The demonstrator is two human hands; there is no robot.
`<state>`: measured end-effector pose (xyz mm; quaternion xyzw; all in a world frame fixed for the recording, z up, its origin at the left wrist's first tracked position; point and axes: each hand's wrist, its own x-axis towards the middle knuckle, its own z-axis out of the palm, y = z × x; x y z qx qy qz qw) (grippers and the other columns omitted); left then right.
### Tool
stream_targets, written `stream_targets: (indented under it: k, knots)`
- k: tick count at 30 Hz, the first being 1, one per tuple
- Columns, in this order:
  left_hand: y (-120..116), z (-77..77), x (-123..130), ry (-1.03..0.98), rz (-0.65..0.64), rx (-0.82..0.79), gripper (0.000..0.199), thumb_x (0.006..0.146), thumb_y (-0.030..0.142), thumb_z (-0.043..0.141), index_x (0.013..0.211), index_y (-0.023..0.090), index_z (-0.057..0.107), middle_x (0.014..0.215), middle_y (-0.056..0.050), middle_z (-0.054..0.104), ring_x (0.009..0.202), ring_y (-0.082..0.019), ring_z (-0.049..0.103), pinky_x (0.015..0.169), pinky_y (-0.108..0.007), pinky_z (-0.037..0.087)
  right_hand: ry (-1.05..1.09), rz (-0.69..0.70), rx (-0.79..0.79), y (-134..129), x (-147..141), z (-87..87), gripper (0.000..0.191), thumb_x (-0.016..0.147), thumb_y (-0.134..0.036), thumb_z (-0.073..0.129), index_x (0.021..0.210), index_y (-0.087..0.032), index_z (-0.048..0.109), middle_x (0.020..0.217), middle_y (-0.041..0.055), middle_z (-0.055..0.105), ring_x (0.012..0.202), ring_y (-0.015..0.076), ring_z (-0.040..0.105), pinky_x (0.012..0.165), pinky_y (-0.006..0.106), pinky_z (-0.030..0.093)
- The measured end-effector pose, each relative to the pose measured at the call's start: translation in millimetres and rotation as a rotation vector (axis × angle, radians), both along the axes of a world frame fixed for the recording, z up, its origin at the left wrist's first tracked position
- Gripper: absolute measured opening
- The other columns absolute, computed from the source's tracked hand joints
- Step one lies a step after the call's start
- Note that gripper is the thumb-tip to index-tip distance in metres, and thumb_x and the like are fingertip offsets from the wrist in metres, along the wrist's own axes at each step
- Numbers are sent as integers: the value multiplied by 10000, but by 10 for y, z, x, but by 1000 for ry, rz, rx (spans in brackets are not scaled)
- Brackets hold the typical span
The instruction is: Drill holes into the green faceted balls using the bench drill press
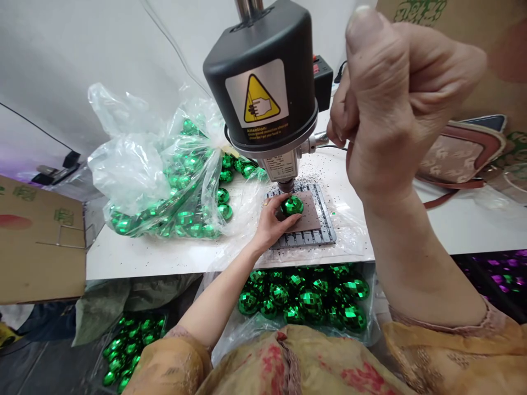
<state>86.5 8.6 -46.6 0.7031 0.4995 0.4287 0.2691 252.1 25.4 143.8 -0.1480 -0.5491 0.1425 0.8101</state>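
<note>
white table, drill nose-down over green ball

With your left hand you hold one green faceted ball on the pinkish-brown board, which lies on the slotted base, under the chuck of the black drill press. Your right hand is raised and closed around the lever. To the left, a clear plastic bag with similar balls rests on the white table.
</note>
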Motion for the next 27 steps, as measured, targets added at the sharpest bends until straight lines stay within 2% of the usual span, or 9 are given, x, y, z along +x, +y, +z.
stream_targets:
  k: [4,8,14,18,20,27]
  knots:
    - [-60,-44,33,-23,13,-47,552,787,404,837,1265,214,639,1247,-107,689,1178,-271,657,1032,-423,537,-18,35,4,18,28,-9,499,859,-411,678,510,-177,409,457,-52,366,433,38,325,527,296,188]
    - [-81,-72,46,-103,-19,-70,570,805,444,817,1276,212,597,1254,-104,690,1177,-265,667,1044,-429,537,-10,-17,35,22,-1,-63,510,866,-424,671,512,-177,398,457,-57,368,416,31,313,499,288,183]
    - [-73,-68,55,-156,-40,-97,577,792,438,826,1266,203,597,1279,-116,672,1181,-270,660,1061,-437,521,37,-112,53,-95,-35,-277,543,954,-299,587,504,-175,308,450,-51,289,403,32,319,459,280,192]
    - [-72,-70,50,-164,-46,-104,580,778,427,839,1258,205,603,1289,-116,665,1198,-276,650,1077,-448,509,-20,-143,10,-129,3,-415,596,951,-386,581,499,-196,240,458,-40,262,409,54,300,441,298,234]
    - [-74,-72,48,-165,-46,-105,577,781,426,837,1261,210,602,1295,-114,662,1201,-276,648,1080,-453,506,-19,-151,45,-115,14,-457,613,948,-389,582,499,-193,213,456,-35,264,408,54,295,437,300,239]
    - [-84,-66,48,-161,-43,-92,574,787,438,831,1263,207,608,1258,-115,663,1177,-275,648,1059,-446,508,-24,-152,175,-41,25,-543,557,940,-239,565,493,-176,238,459,-36,277,397,53,315,417,297,227]
